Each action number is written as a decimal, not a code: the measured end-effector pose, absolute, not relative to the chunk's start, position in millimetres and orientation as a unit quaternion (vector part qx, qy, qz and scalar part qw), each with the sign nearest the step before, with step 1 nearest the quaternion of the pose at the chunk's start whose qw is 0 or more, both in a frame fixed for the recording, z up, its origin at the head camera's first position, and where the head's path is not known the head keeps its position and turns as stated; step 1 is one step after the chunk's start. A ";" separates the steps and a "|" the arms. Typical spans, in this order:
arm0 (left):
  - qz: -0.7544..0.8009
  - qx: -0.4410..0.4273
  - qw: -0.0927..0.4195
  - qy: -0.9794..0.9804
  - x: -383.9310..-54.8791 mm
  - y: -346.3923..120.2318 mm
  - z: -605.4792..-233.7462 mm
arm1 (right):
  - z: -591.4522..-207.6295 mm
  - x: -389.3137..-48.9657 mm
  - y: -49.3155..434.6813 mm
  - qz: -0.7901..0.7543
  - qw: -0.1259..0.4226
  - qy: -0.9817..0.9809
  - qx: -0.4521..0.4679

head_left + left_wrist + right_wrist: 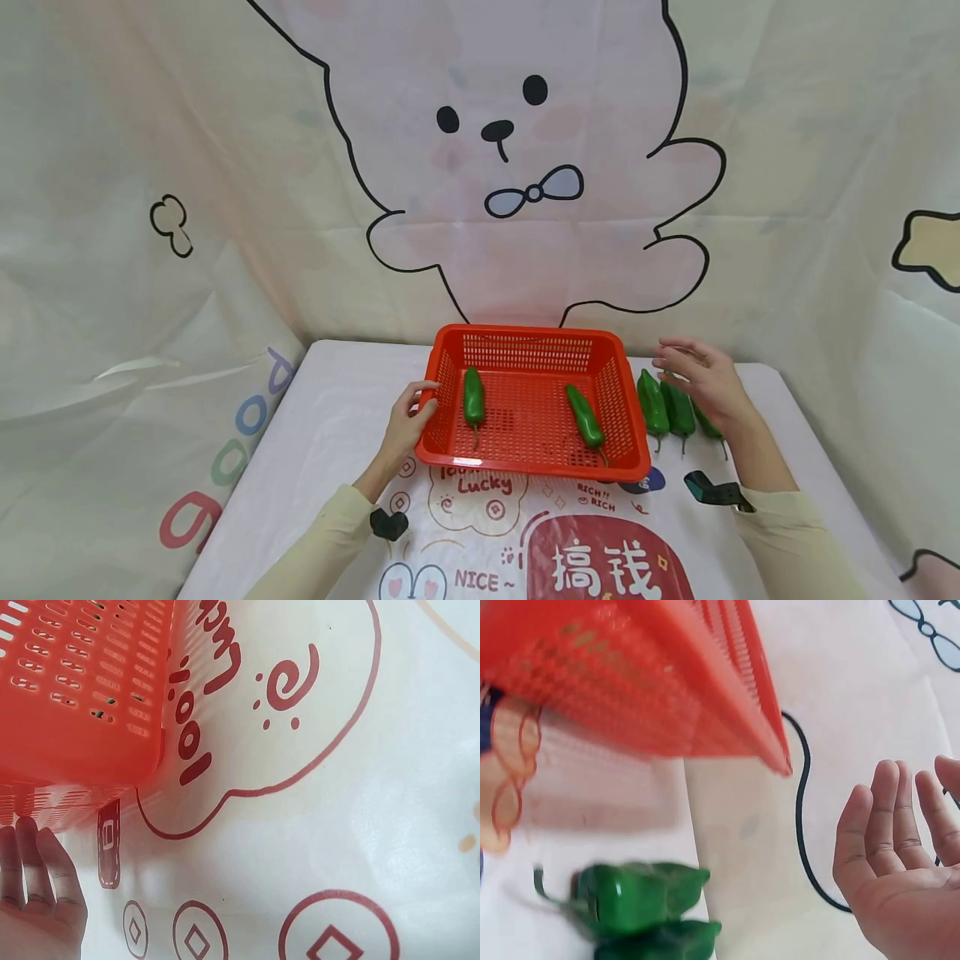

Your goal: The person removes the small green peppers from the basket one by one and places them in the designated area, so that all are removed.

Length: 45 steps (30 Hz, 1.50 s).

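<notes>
Covering the surface (363,387) is white printed sheeting; pale cloth with a bear-like drawing (510,250) hangs at 12 o'clock. From the red basket (525,468), "Lucky" reads at 7 o'clock, "RICH!!" and 搞钱 at 5. Two green peppers (474,397) lie inside it, at 9 and 4 o'clock; three more peppers (652,404) lie beside it at 3. The left hand (402,422) grips its 9 o'clock rim; the right hand (708,385), fingers loosely extended, holds nothing near those three.

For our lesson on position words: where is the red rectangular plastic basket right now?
In the head view, the red rectangular plastic basket is below centre, between the left hand touching its left rim and three long green peppers to its right.
</notes>
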<state>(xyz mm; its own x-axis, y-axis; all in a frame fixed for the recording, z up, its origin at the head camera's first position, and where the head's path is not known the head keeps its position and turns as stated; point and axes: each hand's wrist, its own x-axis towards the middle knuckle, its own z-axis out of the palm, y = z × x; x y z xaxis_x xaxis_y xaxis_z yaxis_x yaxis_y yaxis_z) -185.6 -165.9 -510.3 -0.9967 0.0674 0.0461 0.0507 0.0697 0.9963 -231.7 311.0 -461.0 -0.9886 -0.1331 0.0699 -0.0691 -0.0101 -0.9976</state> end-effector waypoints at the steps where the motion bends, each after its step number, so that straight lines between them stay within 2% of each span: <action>1: 0.680 0.041 0.006 0.732 -185.6 -166.0 -510.1 | -464.1 -233.1 309.2 -0.707 0.023 0.704 -0.072; 16: 0.665 0.033 -0.031 0.746 -202.1 -173.2 -550.9 | -447.0 -246.9 249.7 -0.731 0.048 0.673 -0.098; 45: 0.664 0.031 -0.025 0.746 -202.7 -170.0 -550.5 | -439.6 -263.3 148.7 -0.757 0.112 0.635 -0.107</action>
<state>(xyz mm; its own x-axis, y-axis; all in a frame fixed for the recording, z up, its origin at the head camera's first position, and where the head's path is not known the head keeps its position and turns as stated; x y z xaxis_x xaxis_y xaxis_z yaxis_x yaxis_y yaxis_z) -202.7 -170.0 -550.5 -0.9968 0.0124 0.0790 0.0799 0.1151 0.9901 -263.3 148.7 -439.6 -0.9523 -0.3044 0.0195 0.0338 -0.1687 -0.9851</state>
